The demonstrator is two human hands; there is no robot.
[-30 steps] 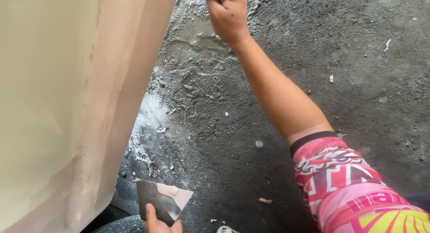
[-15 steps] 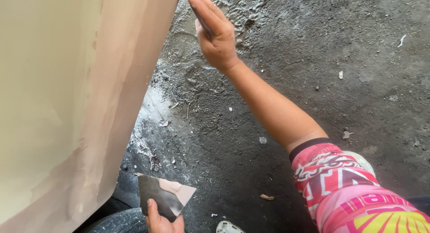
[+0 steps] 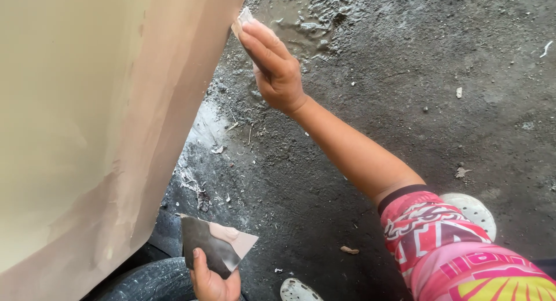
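My right hand [image 3: 272, 61] reaches up and presses a small pale spreader [image 3: 242, 18] against the edge of a beige car body panel [image 3: 98, 121] coated with pinkish filler. Only the spreader's tip shows past my fingers. My left hand [image 3: 211, 281] is at the bottom edge, gripping a flat dark mixing board [image 3: 211, 246] with a smear of pink filler on its top corner. My right arm wears a pink patterned sleeve [image 3: 457, 254].
A black tyre [image 3: 153, 281] sits under the panel at the bottom left. The ground is rough dark concrete [image 3: 417, 87] with grey dust, a wet patch [image 3: 307, 14] near the top, and two white round discs [image 3: 478, 211] [image 3: 298, 290] lying on it.
My right hand has come down and left from the top edge to the panel's edge, with the spreader in it. The left hand and board stay about where they were.
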